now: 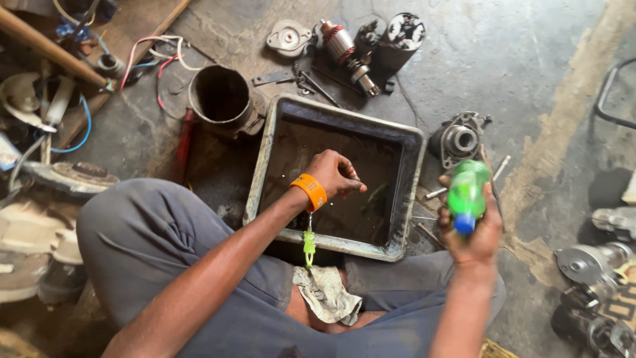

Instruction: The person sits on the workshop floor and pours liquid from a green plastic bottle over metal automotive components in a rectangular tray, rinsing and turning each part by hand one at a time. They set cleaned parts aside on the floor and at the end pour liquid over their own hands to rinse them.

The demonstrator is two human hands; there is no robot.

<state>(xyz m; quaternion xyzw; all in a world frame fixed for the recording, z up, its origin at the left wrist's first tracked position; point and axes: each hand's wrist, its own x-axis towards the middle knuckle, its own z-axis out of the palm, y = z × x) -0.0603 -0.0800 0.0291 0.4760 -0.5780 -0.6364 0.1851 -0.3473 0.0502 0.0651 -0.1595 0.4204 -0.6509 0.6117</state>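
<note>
My left hand (336, 174) hangs over the tray (273, 142), fingers curled loosely downward and drawn together, the tips pointing at the dark liquid below. I cannot tell whether the fingertips pinch anything. An orange wristband (310, 191) circles the wrist; a small green tag (309, 242) dangles from it.

My right hand (476, 229) is closed around a green bottle (468, 189). The bottle is tilted, its blue cap (464, 223) toward me and its base pointing away. It sits just outside the tray's right wall, well to the right of my left hand.

The tray is a dark, square metal pan with a raised rim. It lies directly under my left hand and holds a shallow pool of dark fluid. A rag (326, 294) lies on my lap, just behind the left wrist.

Beyond the right hand, touching distance from the bottle's base, stands a grey motor housing (458, 139). Thin metal rods (464, 182) lie beside it on the floor (517, 59).

Ahead of the left hand, past the tray's far rim:
- an open metal cylinder (222, 98), to the left;
- an armature (348, 53) with copper windings, centre;
- a round end cap (289, 37) beside the armature;
- a black housing (400, 36), to its right.

More motor parts (593, 265) lie to the far right of the right hand.
</note>
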